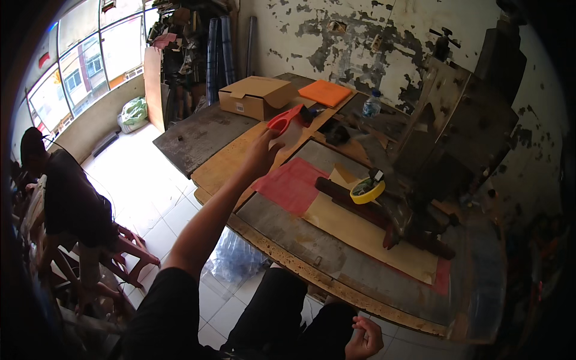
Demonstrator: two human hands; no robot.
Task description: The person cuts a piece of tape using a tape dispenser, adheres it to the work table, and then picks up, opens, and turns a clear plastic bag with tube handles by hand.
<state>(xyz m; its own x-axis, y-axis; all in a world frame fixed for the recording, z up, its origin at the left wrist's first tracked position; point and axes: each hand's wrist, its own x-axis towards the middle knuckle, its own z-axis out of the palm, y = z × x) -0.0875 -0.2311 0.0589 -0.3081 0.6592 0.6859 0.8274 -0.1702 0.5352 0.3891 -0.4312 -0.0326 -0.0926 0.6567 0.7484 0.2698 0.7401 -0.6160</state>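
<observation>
Over the worktable, my left hand (262, 152) reaches out and grips a red tape dispenser (295, 115) with a wide roll of clear tape. My right hand (365, 338) is low by my lap, below the table's front edge, its fingers curled in and nothing visible in them. On the table (300, 243) lie a red sheet (293, 185) and a long tan paper strip (366, 237) partly over it. A dark bar (351, 195) of the machine crosses the strip. A yellow tape roll (368, 192) hangs at the machine's near side.
A large dark metal machine (450, 126) rises at the right. Toward the back are a cardboard box (255, 99), an orange folded sheet (325, 93) and a plastic bottle (372, 105). Another person (75, 195) is at the left. A clear plastic bag (233, 258) lies under the table.
</observation>
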